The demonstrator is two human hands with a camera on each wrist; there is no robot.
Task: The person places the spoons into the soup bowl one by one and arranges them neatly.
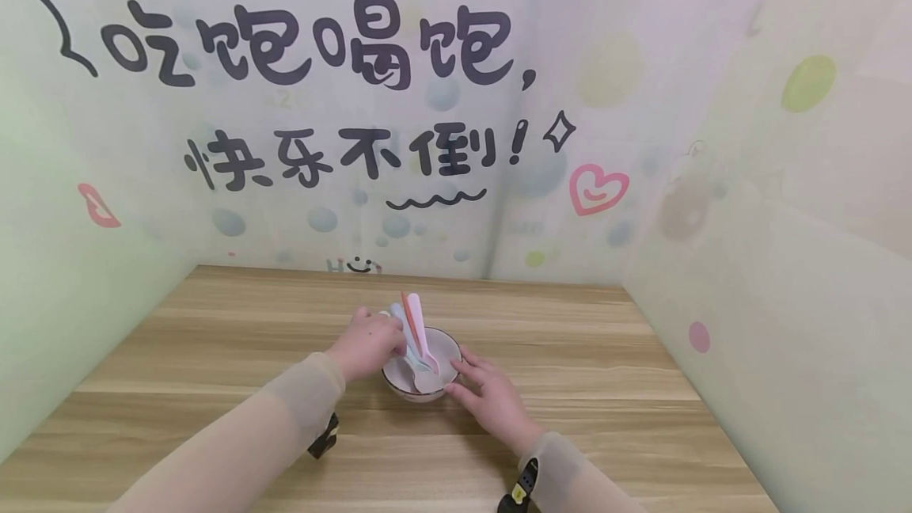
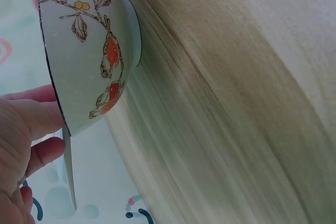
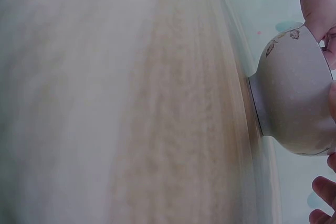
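Note:
A white bowl (image 1: pixel 409 393) with a dark rim and painted red fruit and leaves stands upright on the wooden table. Several plastic spoons lean in it, among them a pink spoon (image 1: pixel 419 327), an orange spoon (image 1: pixel 404 301) and a light blue spoon (image 1: pixel 396 310). At the bowl's left rim, my left hand (image 1: pixel 366 345) pinches a pale spoon (image 2: pixel 71 177) by its handle. My right hand (image 1: pixel 495 400) holds the bowl's right side, thumb toward the front and a finger at the rim. The left fingers partly hide the spoon handles.
The wood-grain table (image 1: pixel 606 402) reaches back to a wall (image 1: pixel 285 228) with dark lettering and coloured dots. Side walls stand at left and right. Each wrist carries a black strap, such as the right strap (image 1: pixel 523 481).

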